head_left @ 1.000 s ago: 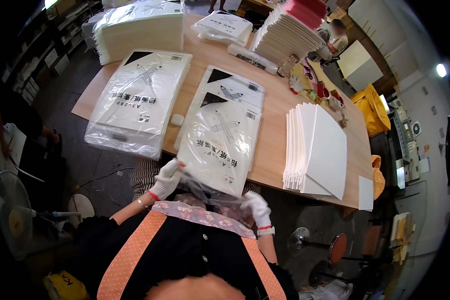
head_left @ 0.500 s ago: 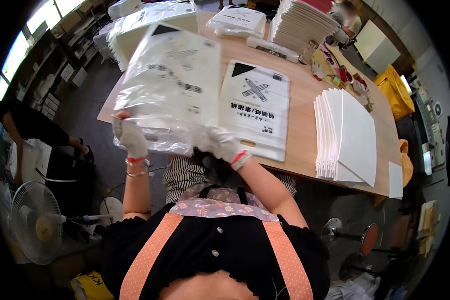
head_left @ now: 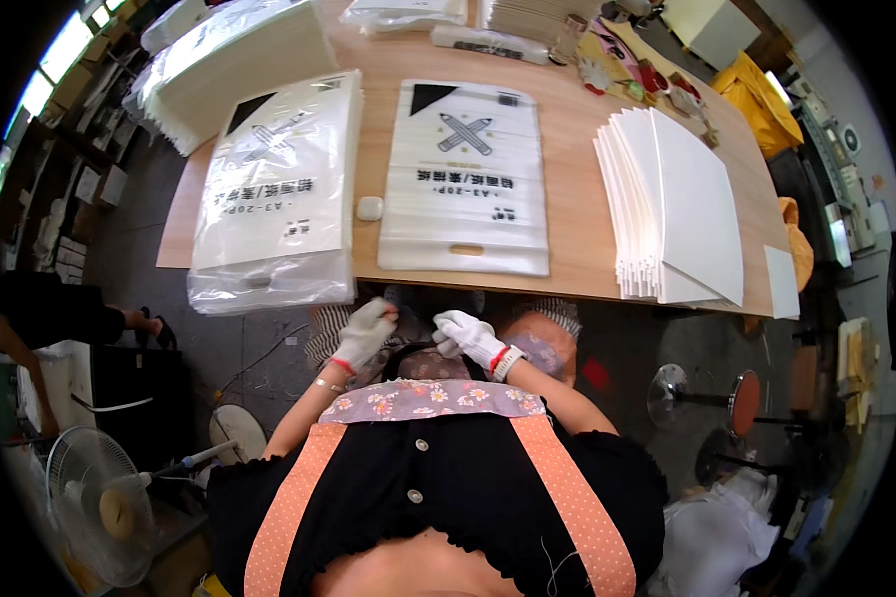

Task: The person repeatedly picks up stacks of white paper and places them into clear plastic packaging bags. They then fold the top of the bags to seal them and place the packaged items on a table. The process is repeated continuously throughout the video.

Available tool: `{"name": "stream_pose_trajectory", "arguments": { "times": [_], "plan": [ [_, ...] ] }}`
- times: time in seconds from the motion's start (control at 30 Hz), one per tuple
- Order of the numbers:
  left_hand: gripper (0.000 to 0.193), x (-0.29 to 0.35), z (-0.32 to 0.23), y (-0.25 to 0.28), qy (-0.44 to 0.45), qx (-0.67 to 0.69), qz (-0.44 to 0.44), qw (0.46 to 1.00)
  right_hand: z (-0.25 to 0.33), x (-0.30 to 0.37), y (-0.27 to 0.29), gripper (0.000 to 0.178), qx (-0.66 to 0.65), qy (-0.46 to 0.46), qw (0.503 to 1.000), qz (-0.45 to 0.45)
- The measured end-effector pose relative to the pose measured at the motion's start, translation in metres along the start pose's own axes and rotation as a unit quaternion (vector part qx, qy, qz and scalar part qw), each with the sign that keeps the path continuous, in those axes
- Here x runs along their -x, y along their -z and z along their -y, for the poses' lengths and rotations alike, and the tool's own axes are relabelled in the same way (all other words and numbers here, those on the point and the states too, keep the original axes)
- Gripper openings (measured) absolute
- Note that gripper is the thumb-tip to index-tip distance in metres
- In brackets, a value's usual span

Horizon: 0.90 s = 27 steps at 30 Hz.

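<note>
The plastic bag (head_left: 287,164) that both hands carry half a second earlier now appears to lie on top of the pile of bags (head_left: 269,297) at the left of the frame, its clear lower end reaching past the near edge of the counter (head_left: 574,214). The left hand (head_left: 366,333) and the right hand (head_left: 465,335) are clear of it, side by side near the middle of the frame, in front of the counter. The right grip is folded loosely closed with nothing showing in it; the left grip is curled and blurred, so I cannot tell whether it is fully closed, though no bag hangs from it. For the work, this seems to mean that bag is set down and both hands are free. Another printed bag (head_left: 463,214) lies flat at upper centre, untouched, between a small white case (head_left: 369,208) and the white sheets (head_left: 702,199) at right.
</note>
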<state>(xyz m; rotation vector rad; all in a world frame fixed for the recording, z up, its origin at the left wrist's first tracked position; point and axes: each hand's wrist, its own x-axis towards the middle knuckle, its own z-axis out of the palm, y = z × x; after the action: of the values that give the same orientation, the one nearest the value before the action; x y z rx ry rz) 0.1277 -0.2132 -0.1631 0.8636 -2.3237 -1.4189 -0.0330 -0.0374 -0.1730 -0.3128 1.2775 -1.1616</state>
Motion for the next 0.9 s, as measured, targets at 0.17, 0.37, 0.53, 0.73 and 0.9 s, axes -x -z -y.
{"name": "stream_pose_trajectory", "arguments": {
  "times": [0.17, 0.37, 0.53, 0.73, 0.9],
  "plan": [
    [0.019, -0.094, -0.084, -0.058, -0.251, -0.233, -0.1, 0.934, -0.025, 0.027, 0.042, 0.033, -0.071, -0.015, 0.993, -0.097],
    [0.021, -0.154, -0.064, -0.071, -0.191, -0.266, 0.054, 0.943, -0.012, 0.051, 0.039, 0.033, -0.03, 0.06, 0.987, -0.143],
    [0.019, -0.158, -0.119, -0.046, -0.118, -0.217, 0.154, 0.957, 0.015, -0.002, 0.067, 0.021, -0.224, 0.06, 0.97, 0.074],
    [0.016, -0.179, -0.14, -0.045, -0.117, -0.096, 0.092, 0.984, 0.123, -0.051, 0.042, 0.034, -0.244, 0.243, 0.928, -0.146],
    [0.015, -0.238, -0.122, 0.008, 0.032, 0.576, 0.032, 0.816, 0.162, 0.002, 0.092, 0.044, 0.462, 0.089, 0.827, -0.308]
  ]
}}
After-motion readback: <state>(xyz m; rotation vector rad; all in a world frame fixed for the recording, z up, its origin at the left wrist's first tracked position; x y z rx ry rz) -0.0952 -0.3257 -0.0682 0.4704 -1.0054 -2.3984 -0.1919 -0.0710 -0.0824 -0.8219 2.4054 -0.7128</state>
